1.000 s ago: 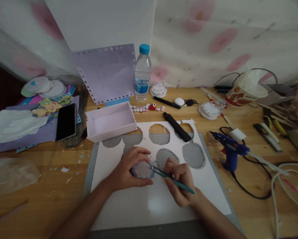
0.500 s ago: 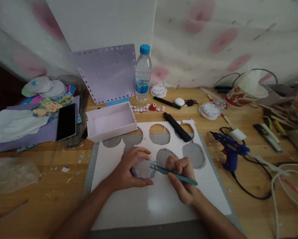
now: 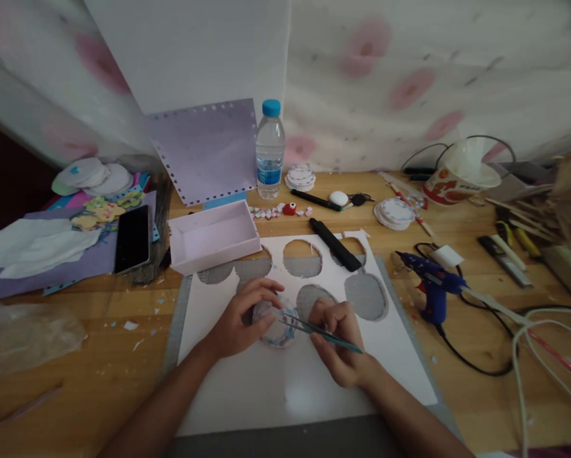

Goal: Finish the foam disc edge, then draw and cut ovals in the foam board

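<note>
Btw, glue gun (image 3: 435, 284) rt of tweezers (image 3: 338, 341).

Your bare left hand (image 3: 237, 321) and bare right hand (image 3: 346, 367), slim fingers (image 3: 266, 285), nails too small to make out, narrow bare wrists (image 3: 211, 348), uncovered forearms (image 3: 167, 394) broadening toward the lower edge of view

From here I see blue-green tweezers (image 3: 338, 341) and a pale round piece (image 3: 276, 333) with blue bits round its edge. The sheet (image 3: 247, 394) is white and the mat (image 3: 289, 440) is grey. The desk (image 3: 106, 362) is yellow-brown with wood lines. The glue gun (image 3: 435, 304) is dark blue, the bottle cap (image 3: 271, 108) bright blue. The cloth (image 3: 330, 121) is white with big pink spots.
</note>
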A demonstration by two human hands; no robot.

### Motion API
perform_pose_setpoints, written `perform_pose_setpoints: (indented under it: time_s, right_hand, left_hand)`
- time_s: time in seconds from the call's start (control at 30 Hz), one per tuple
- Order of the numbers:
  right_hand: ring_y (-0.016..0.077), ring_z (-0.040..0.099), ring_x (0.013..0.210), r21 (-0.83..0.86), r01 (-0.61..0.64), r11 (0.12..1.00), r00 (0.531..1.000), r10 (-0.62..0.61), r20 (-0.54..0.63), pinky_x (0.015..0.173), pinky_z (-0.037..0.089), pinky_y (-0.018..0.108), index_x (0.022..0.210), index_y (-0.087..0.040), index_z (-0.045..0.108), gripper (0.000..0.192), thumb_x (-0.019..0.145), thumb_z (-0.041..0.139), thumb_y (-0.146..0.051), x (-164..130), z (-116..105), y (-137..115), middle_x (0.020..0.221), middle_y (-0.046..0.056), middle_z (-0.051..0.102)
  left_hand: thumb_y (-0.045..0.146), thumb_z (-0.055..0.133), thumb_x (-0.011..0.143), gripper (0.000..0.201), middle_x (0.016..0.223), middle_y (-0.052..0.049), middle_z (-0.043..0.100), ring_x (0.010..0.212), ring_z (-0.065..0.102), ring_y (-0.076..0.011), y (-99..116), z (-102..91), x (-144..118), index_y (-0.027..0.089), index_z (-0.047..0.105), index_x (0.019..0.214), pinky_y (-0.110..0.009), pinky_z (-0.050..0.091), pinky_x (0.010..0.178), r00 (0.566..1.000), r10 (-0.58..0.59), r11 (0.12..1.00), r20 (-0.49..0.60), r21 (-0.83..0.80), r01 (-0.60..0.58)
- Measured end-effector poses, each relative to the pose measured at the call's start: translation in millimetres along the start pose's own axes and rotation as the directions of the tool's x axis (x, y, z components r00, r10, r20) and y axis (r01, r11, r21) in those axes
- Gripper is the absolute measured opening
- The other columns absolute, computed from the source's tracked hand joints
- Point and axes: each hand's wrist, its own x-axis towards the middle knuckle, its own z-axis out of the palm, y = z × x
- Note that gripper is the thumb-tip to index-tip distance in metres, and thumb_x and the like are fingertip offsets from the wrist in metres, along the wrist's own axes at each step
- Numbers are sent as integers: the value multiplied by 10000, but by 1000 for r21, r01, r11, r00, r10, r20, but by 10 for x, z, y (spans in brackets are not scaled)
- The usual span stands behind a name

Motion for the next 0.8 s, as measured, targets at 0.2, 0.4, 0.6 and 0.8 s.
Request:
perform_pose_setpoints:
  time_s: [0.2,0.4,0.6,0.8]
  right_hand:
    - [175,394,662,-49,30,998,999,-30,13,609,344,341,886,-249,299,148,899,427,-177,8,-8,13,746,-10,403]
    - [171,400,653,-47,35,998,999,-34,22,609,342,325,882,-253,299,162,902,442,-180,7,-21,14,750,-11,427]
    - [174,418,670,-57,10,998,1000,-9,25,614,353,324,886,-253,299,163,908,452,-201,-14,-29,39,768,-1,453]
    - [173,413,669,-66,10,998,998,-6,56,613,356,331,894,-255,287,150,917,415,-180,-10,-32,38,771,-3,443]
  left_hand:
    - [234,591,882,62,1168,-114,592,1131,541,-243,59,41,35,188,622,910,-427,409,997,999,-26,999,-19,28,27]
    - [311,588,900,143,1115,-120,619,1085,571,-237,33,54,59,175,621,868,-425,431,975,999,-34,999,-22,3,34]
    - [307,548,930,154,1128,-112,618,1080,569,-218,44,41,50,178,582,854,-396,417,976,998,-59,998,24,16,58]
    - [302,503,953,147,1151,-114,617,1090,561,-222,42,37,32,183,573,903,-401,413,975,997,-55,998,51,20,54]
